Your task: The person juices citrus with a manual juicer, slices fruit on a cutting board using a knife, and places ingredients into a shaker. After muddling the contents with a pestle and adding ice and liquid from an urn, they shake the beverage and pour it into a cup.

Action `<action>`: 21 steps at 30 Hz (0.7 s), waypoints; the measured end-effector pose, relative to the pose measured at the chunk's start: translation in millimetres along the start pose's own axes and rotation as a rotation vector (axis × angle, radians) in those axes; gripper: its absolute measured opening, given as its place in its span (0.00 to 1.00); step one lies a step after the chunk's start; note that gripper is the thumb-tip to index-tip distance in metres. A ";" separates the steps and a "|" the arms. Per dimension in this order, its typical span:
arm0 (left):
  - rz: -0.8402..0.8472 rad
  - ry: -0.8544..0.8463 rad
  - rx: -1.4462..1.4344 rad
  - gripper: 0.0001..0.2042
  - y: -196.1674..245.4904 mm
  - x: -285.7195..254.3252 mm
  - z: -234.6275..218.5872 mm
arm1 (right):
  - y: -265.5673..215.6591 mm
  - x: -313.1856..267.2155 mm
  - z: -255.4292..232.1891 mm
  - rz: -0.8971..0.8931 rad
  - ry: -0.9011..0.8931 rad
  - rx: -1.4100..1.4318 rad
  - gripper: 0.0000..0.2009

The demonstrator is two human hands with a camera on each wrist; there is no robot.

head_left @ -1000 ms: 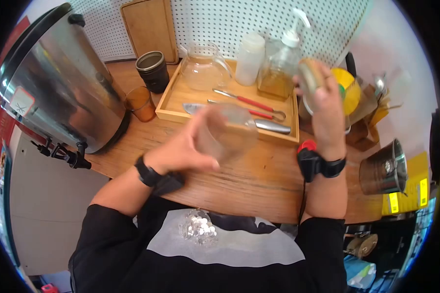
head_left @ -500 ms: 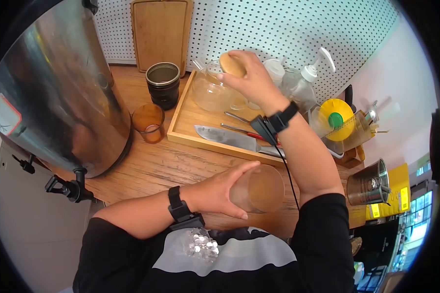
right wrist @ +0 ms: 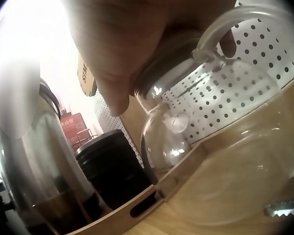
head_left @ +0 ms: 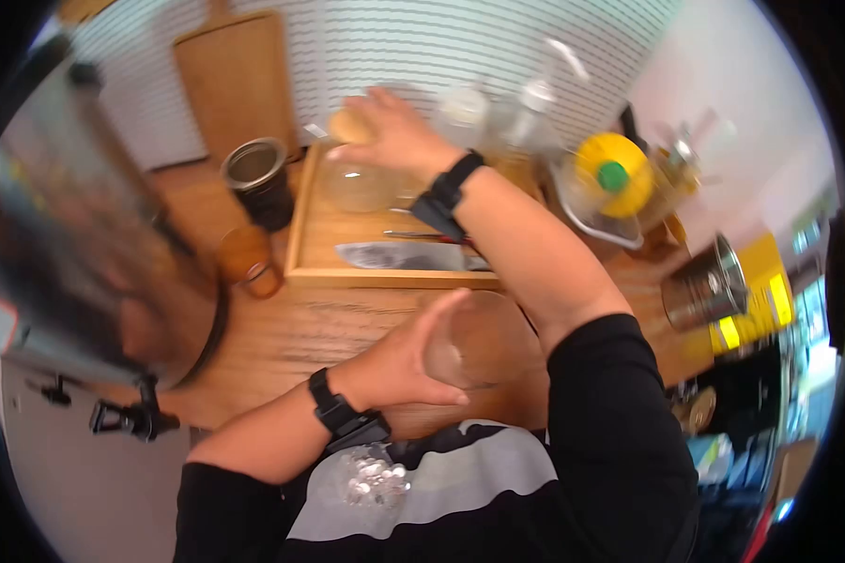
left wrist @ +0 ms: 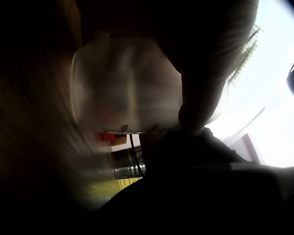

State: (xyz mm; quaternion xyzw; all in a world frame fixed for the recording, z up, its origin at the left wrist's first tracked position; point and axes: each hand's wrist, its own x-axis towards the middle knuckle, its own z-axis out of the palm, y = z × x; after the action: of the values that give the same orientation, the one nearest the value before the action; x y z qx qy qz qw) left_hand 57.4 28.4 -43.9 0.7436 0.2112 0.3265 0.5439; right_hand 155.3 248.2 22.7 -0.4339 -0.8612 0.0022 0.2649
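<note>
My left hand (head_left: pixel 396 361) grips a clear jar (head_left: pixel 488 342), thumb on the near side and fingers on the far side, low over the front of the wooden table. The jar also fills the middle of the left wrist view (left wrist: pixel 127 88). Farther back, my right hand (head_left: pixel 396 133) holds a round wooden lid (head_left: pixel 350 127) by its edge, at the mouth of a glass teapot (head_left: pixel 361 190). The teapot's handle (right wrist: pixel 240 19) and round body (right wrist: pixel 235 171) show in the right wrist view, where my fingers are right at its rim.
A wooden tray (head_left: pixel 385 279) bears the teapot, a knife (head_left: pixel 399 255) and bottles. To its left are a black cup (head_left: pixel 263 202), an amber glass (head_left: pixel 249 263) and a large steel urn (head_left: pixel 94 244). A metal bucket (head_left: pixel 704 286) stands at right.
My right hand has carried the lid from the right side across to the teapot. The left hand has lowered the jar toward the table's front. The head view has shifted.
</note>
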 end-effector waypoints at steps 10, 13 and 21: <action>-0.052 0.032 -0.290 0.58 -9.9 -1.4 3.1 | -28.0 -188.4 -118.7 -0.174 -0.238 0.682 0.40; -0.061 0.117 -0.427 0.58 -6.6 2.5 14.9 | -33.8 -232.1 -128.7 -0.164 -0.173 0.624 0.42; -0.070 -0.051 -0.102 0.60 13.4 16.9 29.4 | -34.8 -281.0 -130.3 -0.112 -0.006 0.675 0.41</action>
State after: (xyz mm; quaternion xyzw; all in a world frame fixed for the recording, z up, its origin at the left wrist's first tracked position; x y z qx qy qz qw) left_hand 89.7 15.7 -32.6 0.7151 0.2063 0.2987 0.5974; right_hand 324.8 -13.3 15.2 -0.2738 -0.8352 0.2735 0.3907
